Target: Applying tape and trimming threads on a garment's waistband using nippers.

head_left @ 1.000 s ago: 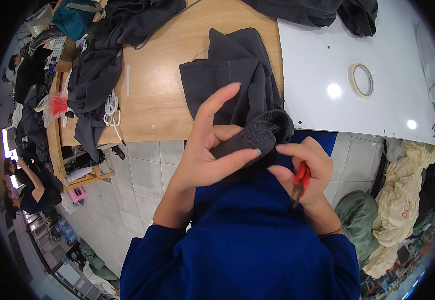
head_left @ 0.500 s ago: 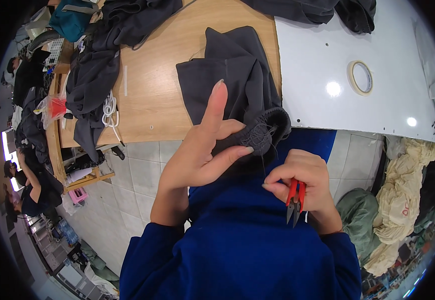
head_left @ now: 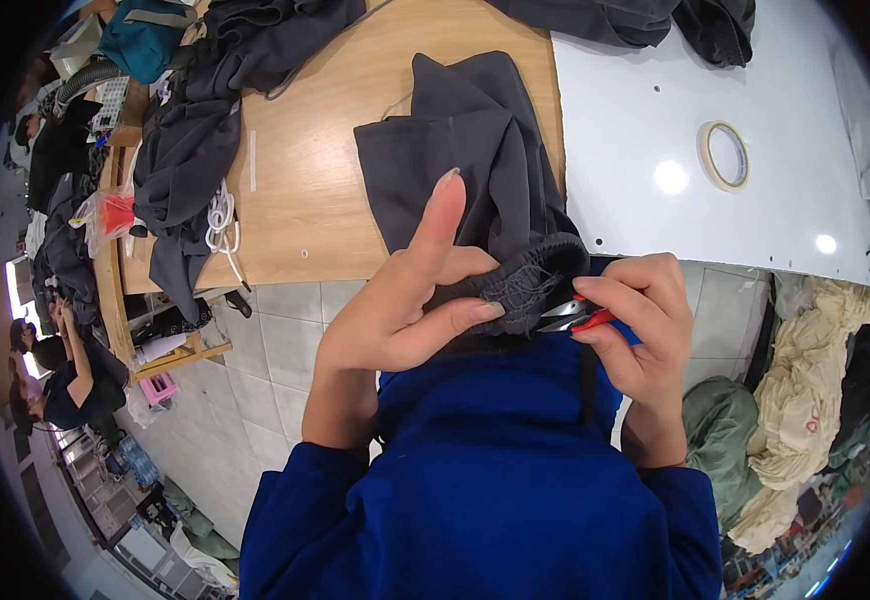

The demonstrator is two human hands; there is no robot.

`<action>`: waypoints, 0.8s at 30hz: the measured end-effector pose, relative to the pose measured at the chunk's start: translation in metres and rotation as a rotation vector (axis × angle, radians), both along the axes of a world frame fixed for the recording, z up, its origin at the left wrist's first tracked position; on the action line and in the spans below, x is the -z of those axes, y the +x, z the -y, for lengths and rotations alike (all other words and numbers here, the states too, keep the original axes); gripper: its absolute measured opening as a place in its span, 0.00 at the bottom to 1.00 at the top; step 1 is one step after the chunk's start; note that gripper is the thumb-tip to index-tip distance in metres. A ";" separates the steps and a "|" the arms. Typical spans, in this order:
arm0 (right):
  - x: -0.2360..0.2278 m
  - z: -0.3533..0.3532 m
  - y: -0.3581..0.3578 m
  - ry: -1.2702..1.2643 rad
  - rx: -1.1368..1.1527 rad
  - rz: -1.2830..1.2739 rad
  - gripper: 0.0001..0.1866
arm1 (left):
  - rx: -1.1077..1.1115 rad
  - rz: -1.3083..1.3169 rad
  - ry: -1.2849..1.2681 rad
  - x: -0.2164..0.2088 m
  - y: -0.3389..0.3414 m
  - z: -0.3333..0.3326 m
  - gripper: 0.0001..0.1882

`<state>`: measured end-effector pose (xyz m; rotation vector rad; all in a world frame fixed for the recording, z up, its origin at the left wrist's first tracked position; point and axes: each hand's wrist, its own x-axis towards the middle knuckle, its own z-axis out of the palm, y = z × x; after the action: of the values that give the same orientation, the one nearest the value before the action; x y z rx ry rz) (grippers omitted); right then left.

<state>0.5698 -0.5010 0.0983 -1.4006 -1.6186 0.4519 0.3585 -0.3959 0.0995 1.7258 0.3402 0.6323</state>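
Note:
A dark grey garment piece (head_left: 455,165) lies on the wooden table top, its gathered, ribbed end hanging over the near edge. Loose dark threads (head_left: 530,285) tangle across that end. My left hand (head_left: 410,290) pinches the ribbed end between thumb and fingers, with the index finger pointing up and away. In my right hand (head_left: 645,320) are red-handled thread snips (head_left: 595,320), gripped between thumb and fingers. Their metal blades stand apart and point left, close beside the threads at the opening of the ribbed end. Whether they touch a thread I cannot tell.
A roll of tape (head_left: 723,157) lies on the white table top (head_left: 645,130). More dark garments (head_left: 190,150) and a white cord (head_left: 220,225) are at left. Cream cloth (head_left: 805,370) and a green bundle (head_left: 720,430) sit low at right. Another person (head_left: 70,375) is at far left.
My right hand has moved up, letting go of a pulled thread and turning the snips from pointing down to pointing left at the ribbed end. My left hand has shifted slightly.

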 end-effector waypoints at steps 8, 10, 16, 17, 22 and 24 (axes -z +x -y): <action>0.002 -0.003 -0.001 0.005 -0.026 0.028 0.18 | 0.118 -0.020 0.079 -0.001 0.001 -0.005 0.55; 0.001 -0.004 -0.002 0.010 -0.038 0.009 0.18 | 0.131 -0.025 0.074 -0.001 0.001 -0.005 0.55; -0.001 -0.005 -0.003 0.030 -0.043 0.035 0.19 | 0.150 -0.014 0.036 -0.003 0.001 -0.006 0.55; -0.001 -0.004 -0.003 0.029 -0.043 0.036 0.19 | 0.150 -0.013 0.035 -0.001 0.001 -0.004 0.55; -0.001 -0.004 -0.003 0.044 -0.068 0.061 0.18 | 0.081 0.081 -0.114 0.002 0.001 0.001 0.48; 0.000 -0.004 -0.003 0.051 -0.067 0.058 0.18 | 0.080 0.078 -0.109 0.002 0.001 0.001 0.48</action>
<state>0.5667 -0.4973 0.0984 -1.3353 -1.7161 0.4094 0.3594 -0.3967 0.0974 1.5985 0.2457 0.6102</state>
